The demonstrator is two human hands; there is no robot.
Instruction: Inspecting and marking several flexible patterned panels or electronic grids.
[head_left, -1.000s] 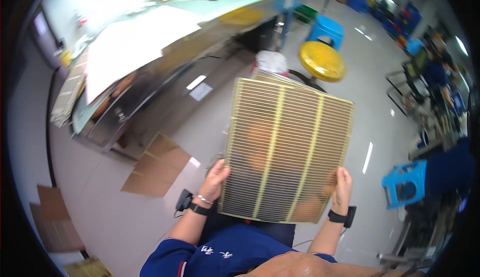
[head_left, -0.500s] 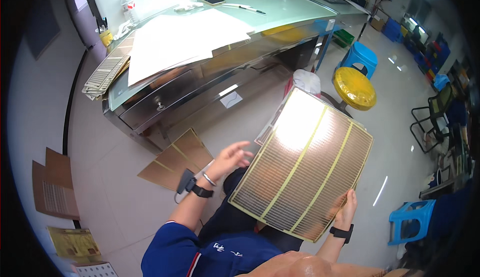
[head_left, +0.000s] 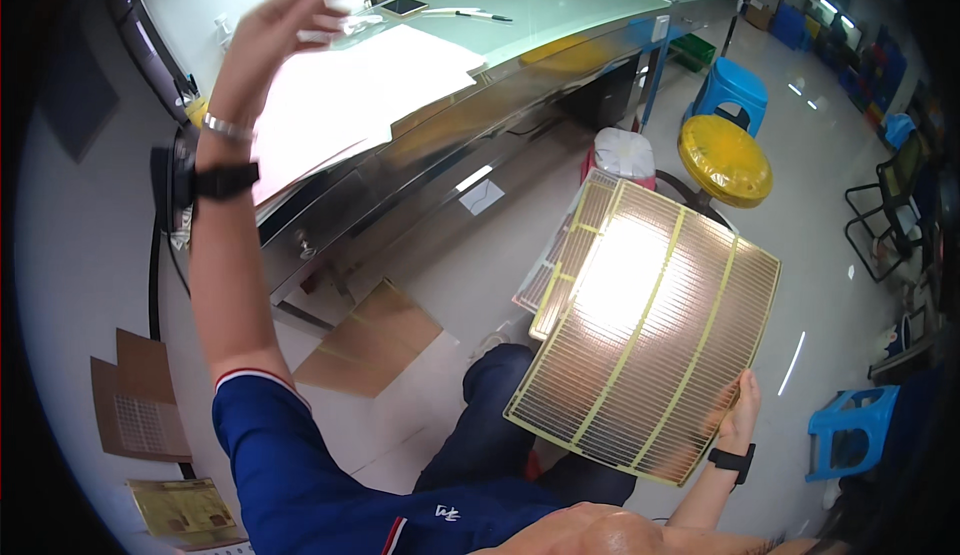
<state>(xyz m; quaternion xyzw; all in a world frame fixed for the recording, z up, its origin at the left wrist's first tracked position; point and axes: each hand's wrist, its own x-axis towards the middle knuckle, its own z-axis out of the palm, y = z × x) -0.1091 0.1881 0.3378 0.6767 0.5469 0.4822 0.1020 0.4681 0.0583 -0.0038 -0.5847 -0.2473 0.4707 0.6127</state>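
My right hand grips the lower right edge of a large copper-coloured panel. Fine parallel lines and yellow-green strips cross the panel, and a bright glare covers its upper middle. Behind its left side peeks another striped panel, partly hidden. The panels lean tilted above my lap. My left hand is raised over the table's left part, fingers stretched out and slightly bent, with nothing seen in them. Below and beside it lie large white sheets on the glass-topped table.
A phone and a pen lie on the table. Beyond the panels stand a yellow-covered round stool and a blue stool. Another blue stool is at the right. A brown sheet rests on the floor, with cardboard farther left.
My left hand has swung up and left, from beside the panel to above the white sheets. The panel in my right hand has shifted slightly right, showing more of the one behind.
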